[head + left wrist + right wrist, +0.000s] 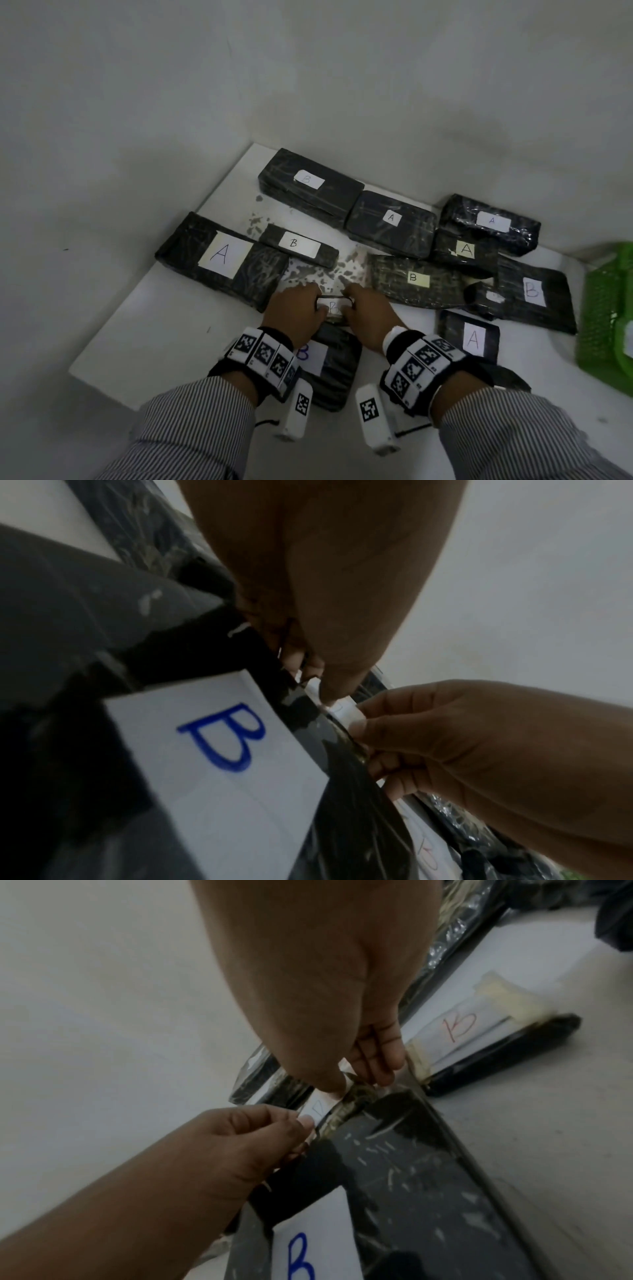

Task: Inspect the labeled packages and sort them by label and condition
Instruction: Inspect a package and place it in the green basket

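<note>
my left hand (297, 310) and right hand (363, 308) both have their fingers (377, 1066) clamped on one small black package (334, 306), thumbs pressed on its white b label (334, 306) from either side, so the letter is only partly readable between them. the small package sits at the near middle of the white counter (164, 329), its near end resting on a larger black package with a blue b label (219, 750) that lies under my wrists (the head view hides most of it behind the marker bands).

outward from there: to the left, a big package with a large a label (224, 254), and a slimmer b package (298, 244) touching its far corner. at the back, a long b package (308, 180) touches an a package (391, 218). to the right, a flat b package with a yellowish label (418, 277), two a packages (492, 221) stacked one over the other, a wide b package (533, 292), and a near a package (473, 338). a green basket (606, 308) stands at the counter's right edge. the bare counter shows dark flaking patches between the packages.
</note>
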A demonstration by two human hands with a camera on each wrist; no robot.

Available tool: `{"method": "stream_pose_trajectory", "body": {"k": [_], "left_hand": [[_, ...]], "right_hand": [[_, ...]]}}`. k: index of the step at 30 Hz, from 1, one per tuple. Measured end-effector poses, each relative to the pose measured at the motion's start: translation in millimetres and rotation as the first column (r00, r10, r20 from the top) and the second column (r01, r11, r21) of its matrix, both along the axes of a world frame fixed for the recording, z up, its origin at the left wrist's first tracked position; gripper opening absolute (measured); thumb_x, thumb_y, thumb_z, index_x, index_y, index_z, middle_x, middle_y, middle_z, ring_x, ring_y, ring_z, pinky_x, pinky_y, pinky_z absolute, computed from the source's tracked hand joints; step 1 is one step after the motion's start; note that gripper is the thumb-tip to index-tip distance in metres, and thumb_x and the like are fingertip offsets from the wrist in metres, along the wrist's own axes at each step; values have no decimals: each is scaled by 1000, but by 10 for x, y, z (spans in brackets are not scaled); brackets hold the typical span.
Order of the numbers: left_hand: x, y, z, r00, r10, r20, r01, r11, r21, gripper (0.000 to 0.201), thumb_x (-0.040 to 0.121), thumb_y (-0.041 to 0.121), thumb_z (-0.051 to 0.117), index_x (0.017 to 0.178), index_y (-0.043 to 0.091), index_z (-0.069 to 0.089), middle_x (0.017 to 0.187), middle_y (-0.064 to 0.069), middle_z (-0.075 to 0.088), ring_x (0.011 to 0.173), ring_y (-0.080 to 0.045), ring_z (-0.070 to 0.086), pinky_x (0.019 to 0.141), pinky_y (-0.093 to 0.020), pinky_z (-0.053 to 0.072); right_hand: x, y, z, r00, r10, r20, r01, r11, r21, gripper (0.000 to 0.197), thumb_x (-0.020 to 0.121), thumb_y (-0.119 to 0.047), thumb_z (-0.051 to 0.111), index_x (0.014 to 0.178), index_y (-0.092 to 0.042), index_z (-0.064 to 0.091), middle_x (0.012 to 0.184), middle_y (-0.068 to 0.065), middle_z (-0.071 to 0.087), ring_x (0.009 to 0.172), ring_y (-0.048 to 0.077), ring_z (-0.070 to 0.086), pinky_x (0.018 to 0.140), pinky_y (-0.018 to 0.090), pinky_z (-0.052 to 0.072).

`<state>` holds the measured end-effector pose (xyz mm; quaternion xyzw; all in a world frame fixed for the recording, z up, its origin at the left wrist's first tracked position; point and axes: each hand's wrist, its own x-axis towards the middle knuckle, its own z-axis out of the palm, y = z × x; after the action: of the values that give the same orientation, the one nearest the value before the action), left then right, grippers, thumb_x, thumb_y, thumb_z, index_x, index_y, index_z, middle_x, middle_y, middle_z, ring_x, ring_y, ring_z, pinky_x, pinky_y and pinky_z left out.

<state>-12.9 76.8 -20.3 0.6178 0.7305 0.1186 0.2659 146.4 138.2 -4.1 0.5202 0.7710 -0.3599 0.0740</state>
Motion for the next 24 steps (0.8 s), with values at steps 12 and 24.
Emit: {"method": "stream_pose_trajectory", "body": {"k": [12,24], "left_hand": [[127,282,355,830,231,507,-236,970,-55,26,94,26,71,117,15,64,109,-1,68,99,-17,65,87,-35,55],[1749,45,1392,361,187,914,-215,970,-114,20,97,12,66,116,11,60,104,-10,77,85,-30,77,64,-31,61]], "right_hand": [[294,105,456,844,-365,-394,409,912,33,10,97,-18,68,105,-15,73,94,1,70,87,22,65,77,32,51],[1897,-422,1116,154,-706,-691,508,656,-558,18,103,-14,59,119,-8,64,112,18,75,93,29,73,75,38,60]]}}
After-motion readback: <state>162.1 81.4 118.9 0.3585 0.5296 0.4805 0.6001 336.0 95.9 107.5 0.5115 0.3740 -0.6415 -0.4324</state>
